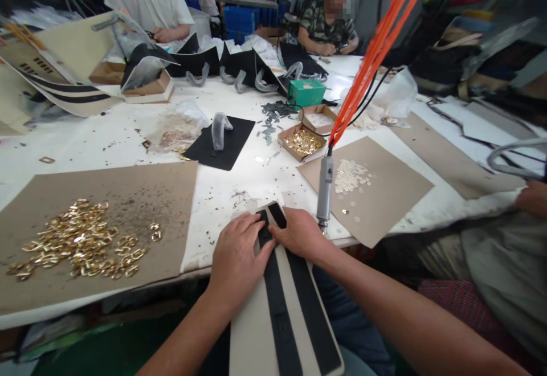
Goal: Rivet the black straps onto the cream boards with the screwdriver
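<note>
Resting palm-down on the striped panel (282, 313), left hand (237, 259) and right hand (299, 232) look open-gripped.

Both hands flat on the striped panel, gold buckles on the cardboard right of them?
No: the head view shows the gold buckles on cardboard left of the left hand. It and the right hand lie flat on the striped panel.

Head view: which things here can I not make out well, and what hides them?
- Far end of the striped cream panel: hidden by the left hand and right hand.
- Pale discs on the cardboard sheet: too small to identify.
- Orange cables: cut off by the top edge.
</note>
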The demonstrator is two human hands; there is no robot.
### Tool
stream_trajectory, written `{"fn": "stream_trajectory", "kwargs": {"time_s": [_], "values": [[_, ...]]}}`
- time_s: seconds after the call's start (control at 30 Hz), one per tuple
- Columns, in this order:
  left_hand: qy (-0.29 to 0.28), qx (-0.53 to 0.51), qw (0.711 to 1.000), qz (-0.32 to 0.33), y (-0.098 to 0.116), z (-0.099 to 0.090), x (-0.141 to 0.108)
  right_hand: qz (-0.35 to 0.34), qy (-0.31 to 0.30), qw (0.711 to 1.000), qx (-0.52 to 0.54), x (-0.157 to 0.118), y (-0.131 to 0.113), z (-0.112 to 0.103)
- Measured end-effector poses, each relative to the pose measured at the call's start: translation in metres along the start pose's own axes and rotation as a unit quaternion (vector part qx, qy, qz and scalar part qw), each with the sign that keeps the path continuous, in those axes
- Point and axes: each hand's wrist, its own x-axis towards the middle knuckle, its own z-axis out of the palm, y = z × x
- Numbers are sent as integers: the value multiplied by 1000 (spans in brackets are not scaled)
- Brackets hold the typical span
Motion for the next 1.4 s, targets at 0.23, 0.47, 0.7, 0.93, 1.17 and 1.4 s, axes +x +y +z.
{"fn": "stream_trajectory", "kwargs": {"time_s": [0.23, 0.47, 0.7, 0.93, 1.17, 1.4], "values": [[38, -57, 997, -19, -6, 18, -7, -45, 104, 990, 79, -22, 3, -3], [50, -81, 995, -28, -6, 18, -9, 27, 342, 894, 287, -51, 81, -58], [52, -78, 995, -22, -13, 22, -8, 43, 292, 952, 79, -38, 151, -85], [46, -75, 996, -16, -16, 23, -8, 24, 137, 990, -18, -39, 172, -85], [48, -69, 996, -12, -14, 23, -8, 28, 99, 991, -80, -32, 168, -82], [47, -66, 997, -16, -14, 23, -7, 10, 85, 991, -100, -30, 165, -90]]}}
